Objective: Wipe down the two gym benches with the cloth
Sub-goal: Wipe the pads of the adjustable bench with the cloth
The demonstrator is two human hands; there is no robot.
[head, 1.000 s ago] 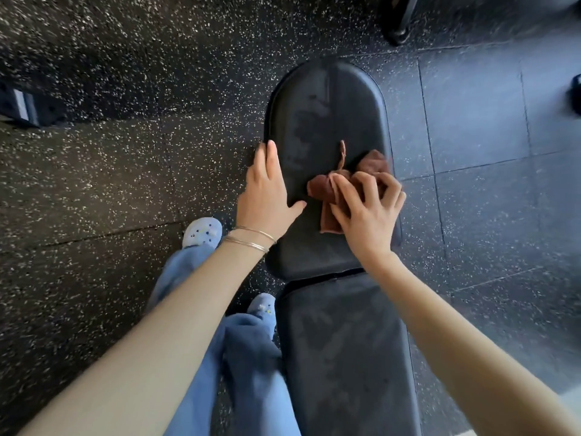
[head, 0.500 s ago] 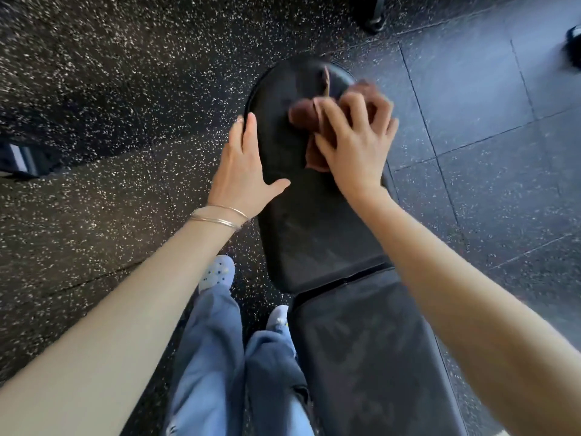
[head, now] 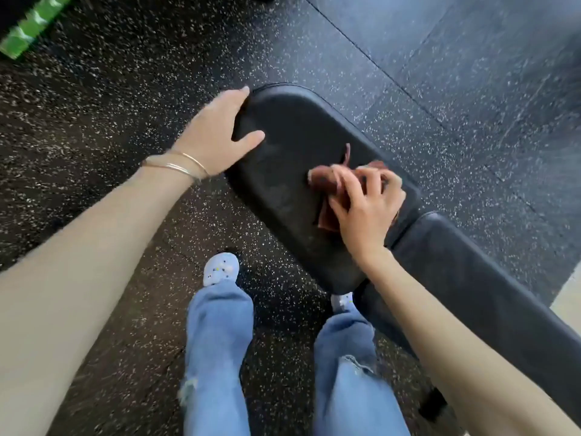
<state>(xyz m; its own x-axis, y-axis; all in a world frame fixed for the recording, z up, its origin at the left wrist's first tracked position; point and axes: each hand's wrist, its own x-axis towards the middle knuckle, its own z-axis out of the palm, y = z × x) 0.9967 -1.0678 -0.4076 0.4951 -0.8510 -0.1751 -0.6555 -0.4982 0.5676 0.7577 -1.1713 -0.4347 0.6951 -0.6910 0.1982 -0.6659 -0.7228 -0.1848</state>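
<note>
A black padded gym bench (head: 295,143) runs diagonally from upper centre to lower right, in two pads with a gap between them. A bunched brown cloth (head: 327,184) lies on the rounded pad near that gap. My right hand (head: 367,209) presses on the cloth with its fingers curled over it. My left hand (head: 217,136), with thin bracelets at the wrist, rests flat on the pad's left rim near the rounded end, thumb on top. Only this one bench is in view.
Black speckled rubber flooring (head: 125,89) surrounds the bench, with greyer tiles (head: 471,73) at upper right. A green object (head: 31,26) shows at the top left corner. My legs in blue jeans and light shoes (head: 220,269) stand beside the bench's left side.
My right hand has pulled the cloth back from the rounded end toward the gap between the pads. My left hand has shifted up toward the rounded end. The view has swung left.
</note>
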